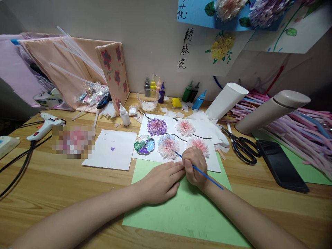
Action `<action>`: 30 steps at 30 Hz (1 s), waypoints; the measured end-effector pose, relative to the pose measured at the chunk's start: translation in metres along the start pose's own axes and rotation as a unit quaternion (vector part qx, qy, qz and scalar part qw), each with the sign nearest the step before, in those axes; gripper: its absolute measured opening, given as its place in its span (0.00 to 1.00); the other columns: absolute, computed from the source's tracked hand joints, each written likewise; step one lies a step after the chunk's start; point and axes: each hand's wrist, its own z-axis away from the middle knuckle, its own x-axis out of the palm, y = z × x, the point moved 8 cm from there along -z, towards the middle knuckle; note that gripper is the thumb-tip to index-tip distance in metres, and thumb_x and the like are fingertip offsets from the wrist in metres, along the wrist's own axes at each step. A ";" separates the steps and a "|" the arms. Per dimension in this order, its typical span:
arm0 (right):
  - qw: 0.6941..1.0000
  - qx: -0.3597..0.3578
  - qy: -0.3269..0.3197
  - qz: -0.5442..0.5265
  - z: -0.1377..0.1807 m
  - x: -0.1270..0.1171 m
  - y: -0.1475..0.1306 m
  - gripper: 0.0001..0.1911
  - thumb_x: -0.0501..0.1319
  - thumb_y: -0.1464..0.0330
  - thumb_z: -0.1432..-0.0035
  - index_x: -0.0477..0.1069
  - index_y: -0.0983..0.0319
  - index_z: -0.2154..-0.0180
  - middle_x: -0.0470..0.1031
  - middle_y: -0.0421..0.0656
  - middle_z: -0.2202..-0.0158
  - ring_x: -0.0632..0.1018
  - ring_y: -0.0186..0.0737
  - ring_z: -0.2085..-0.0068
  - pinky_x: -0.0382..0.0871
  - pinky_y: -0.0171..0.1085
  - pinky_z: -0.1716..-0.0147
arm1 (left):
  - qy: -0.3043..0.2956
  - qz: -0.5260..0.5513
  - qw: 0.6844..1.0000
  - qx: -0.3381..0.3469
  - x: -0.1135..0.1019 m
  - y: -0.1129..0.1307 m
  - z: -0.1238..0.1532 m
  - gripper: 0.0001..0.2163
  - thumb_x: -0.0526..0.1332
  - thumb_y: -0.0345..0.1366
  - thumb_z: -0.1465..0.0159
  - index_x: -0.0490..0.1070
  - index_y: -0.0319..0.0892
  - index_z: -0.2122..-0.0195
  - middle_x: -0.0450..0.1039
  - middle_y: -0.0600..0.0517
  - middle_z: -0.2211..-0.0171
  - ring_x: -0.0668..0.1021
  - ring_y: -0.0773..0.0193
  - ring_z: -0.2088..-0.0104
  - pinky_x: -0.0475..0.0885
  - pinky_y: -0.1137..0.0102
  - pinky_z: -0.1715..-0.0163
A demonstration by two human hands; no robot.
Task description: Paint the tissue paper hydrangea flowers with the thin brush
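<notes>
My right hand [195,166] is closed around a thin blue paintbrush [207,176]. The brush tip touches or hovers just over a crinkled paper flower [168,146], pink with light blue at its upper part. My left hand [162,181] lies flat, fingers stretched out, at the lower edge of the white sheet [215,166] that bears the flowers. A purple flower [157,126] and a pink flower [185,128] sit above, and another pink flower [201,146] is partly covered by my right hand. Left of the blue-tinted flower is a paint palette [144,144] with green, purple and blue paint.
Green paper [178,214] lies under my hands. To the left are a spotted white sheet [109,152] and a glue gun [45,128]. Scissors [242,145], a phone [282,166] and a tumbler [269,112] stand or lie right. A plastic bowl [148,100] and paint bottles [199,100] are behind.
</notes>
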 end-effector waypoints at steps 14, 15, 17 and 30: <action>0.991 -0.049 -0.045 0.113 -0.006 0.005 -0.013 0.07 0.50 0.74 0.42 0.59 0.58 0.70 0.65 0.40 0.76 0.65 0.40 0.72 0.54 0.39 0.69 | 0.014 -0.024 1.000 0.013 -0.002 0.002 0.000 0.09 0.51 0.31 0.35 0.69 0.38 0.58 0.72 0.45 0.57 0.72 0.58 0.55 0.66 0.65 0.48; 0.991 -0.050 -0.043 0.114 -0.006 0.005 -0.013 0.06 0.49 0.73 0.41 0.59 0.58 0.70 0.65 0.40 0.76 0.65 0.40 0.72 0.54 0.40 0.69 | 0.014 -0.025 1.000 0.013 -0.003 0.002 0.000 0.09 0.51 0.31 0.35 0.69 0.38 0.59 0.72 0.45 0.57 0.72 0.58 0.55 0.66 0.65 0.49; 0.991 -0.057 -0.042 0.112 -0.005 0.004 -0.015 0.06 0.49 0.72 0.41 0.60 0.58 0.70 0.66 0.40 0.75 0.66 0.40 0.71 0.55 0.40 0.68 | 0.011 -0.030 0.999 0.011 -0.002 0.002 -0.001 0.09 0.51 0.31 0.35 0.70 0.37 0.60 0.72 0.45 0.58 0.72 0.58 0.56 0.67 0.66 0.50; 0.991 -0.069 -0.034 0.110 -0.003 0.007 -0.023 0.08 0.49 0.69 0.36 0.65 0.58 0.66 0.73 0.41 0.72 0.68 0.39 0.69 0.56 0.40 0.66 | -0.006 -0.038 0.999 -0.010 0.002 -0.002 -0.001 0.07 0.54 0.31 0.38 0.71 0.38 0.65 0.74 0.47 0.64 0.74 0.59 0.62 0.69 0.67 0.56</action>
